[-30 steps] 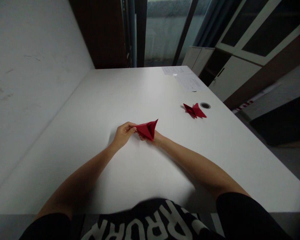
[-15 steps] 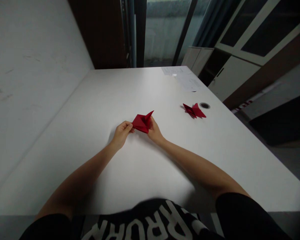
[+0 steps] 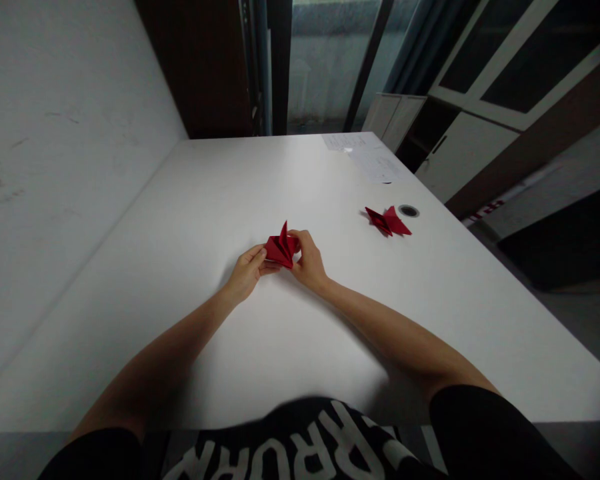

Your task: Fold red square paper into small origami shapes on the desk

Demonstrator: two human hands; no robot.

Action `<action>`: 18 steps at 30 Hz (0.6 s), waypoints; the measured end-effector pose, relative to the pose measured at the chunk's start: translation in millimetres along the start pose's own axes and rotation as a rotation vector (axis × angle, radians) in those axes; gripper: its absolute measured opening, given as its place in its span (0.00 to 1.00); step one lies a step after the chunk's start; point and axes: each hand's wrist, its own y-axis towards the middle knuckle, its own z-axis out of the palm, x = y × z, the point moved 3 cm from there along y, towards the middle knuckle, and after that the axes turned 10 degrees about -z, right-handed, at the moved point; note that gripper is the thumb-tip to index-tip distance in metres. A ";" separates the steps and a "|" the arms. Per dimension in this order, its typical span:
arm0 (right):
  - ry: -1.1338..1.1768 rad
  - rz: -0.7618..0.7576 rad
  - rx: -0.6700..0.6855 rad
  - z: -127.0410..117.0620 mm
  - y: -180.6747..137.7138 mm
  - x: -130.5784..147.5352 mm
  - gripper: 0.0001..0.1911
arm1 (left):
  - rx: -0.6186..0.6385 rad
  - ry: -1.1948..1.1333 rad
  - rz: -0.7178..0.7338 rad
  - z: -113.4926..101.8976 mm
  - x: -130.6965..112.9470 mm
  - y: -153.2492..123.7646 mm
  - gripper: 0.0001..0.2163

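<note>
A piece of folded red paper (image 3: 280,249) is held between my two hands, just above the white table (image 3: 300,333). One narrow pointed flap stands up from its middle. My left hand (image 3: 249,270) is closed on the left corner, thumb on top and fingers underneath. At the right side, my right hand (image 3: 309,261) grips the paper with thumb and fingers curled round its edge; part of the paper there is hidden by the fingers. A second folded red paper piece (image 3: 389,221), with several pointed flaps, lies on the table to the right of my hands.
Beside the second piece is a round cable hole (image 3: 409,211) in the tabletop. Printed sheets (image 3: 375,163) lie at the far right corner. A white wall (image 3: 70,167) borders the table on the left, and white cabinets (image 3: 467,157) stand beyond its right edge.
The upright flap has swung from leaning right to nearly vertical. My right hand has shifted its fingers over the paper's right side, and more of my left fingers show beneath the paper.
</note>
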 end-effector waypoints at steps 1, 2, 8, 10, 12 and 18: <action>-0.008 -0.007 -0.034 -1.8 1.1 0.8 0.24 | -0.018 0.000 0.022 -1.6 -0.5 0.9 0.19; -0.021 -0.015 -0.069 -3.6 1.8 1.6 0.24 | -0.035 0.002 0.044 -2.8 -1.1 1.5 0.18; -0.159 -0.061 -0.196 -10.0 -0.5 6.3 0.18 | -0.094 0.126 0.107 2.5 -3.0 -2.8 0.18; -0.183 -0.085 -0.203 -10.8 -0.7 8.5 0.20 | -0.146 0.159 0.131 4.7 -4.0 -5.2 0.19; -0.184 -0.106 -0.198 -11.3 0.0 10.5 0.22 | -0.191 0.172 0.151 6.1 -5.0 -6.8 0.19; -0.143 -0.081 -0.247 -12.5 1.3 10.5 0.20 | -0.234 0.143 0.167 8.9 -0.6 -7.3 0.17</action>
